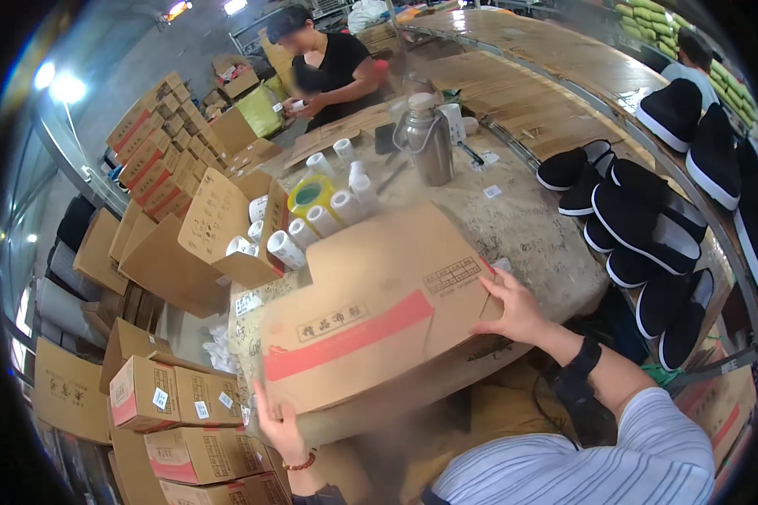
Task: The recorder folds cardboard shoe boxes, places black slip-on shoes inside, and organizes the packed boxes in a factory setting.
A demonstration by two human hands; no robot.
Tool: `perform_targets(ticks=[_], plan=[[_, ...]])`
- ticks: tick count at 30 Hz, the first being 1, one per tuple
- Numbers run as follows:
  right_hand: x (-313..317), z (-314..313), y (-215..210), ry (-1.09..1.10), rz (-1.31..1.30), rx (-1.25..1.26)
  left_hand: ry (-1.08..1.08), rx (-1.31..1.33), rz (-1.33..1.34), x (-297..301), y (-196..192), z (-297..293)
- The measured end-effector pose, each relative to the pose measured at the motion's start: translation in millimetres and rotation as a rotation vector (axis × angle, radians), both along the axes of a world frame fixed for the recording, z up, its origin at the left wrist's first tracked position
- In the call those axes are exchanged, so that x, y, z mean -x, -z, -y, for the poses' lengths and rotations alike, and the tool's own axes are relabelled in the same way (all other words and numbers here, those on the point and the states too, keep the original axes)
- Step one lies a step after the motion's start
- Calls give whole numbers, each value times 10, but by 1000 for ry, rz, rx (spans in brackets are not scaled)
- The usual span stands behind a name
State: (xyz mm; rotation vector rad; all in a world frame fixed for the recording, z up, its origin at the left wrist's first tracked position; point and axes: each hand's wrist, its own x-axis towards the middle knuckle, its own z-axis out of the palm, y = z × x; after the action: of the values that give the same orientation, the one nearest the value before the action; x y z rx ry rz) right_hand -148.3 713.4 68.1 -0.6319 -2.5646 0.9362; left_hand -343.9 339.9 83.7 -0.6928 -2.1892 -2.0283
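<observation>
Head view: best keep the brown carton (370, 286) level at the near edge of the worktop (531, 240), grasping its right side with the right hand (514, 309) and touching its near-left corner with the left hand (280, 429), in a grip too hidden to judge.

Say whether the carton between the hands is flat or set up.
Flat: the carton, a broad sheet between left hand and right hand, shows no raised walls.
</observation>
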Motion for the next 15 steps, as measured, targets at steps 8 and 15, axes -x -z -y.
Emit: perform_targets(ticks=[8,15], plan=[[-25,213,45,-55,2,-40,-103,379,161,119,327,29],[-56,83,-145,-7,-83,149,-155,226,179,104,250,87]])
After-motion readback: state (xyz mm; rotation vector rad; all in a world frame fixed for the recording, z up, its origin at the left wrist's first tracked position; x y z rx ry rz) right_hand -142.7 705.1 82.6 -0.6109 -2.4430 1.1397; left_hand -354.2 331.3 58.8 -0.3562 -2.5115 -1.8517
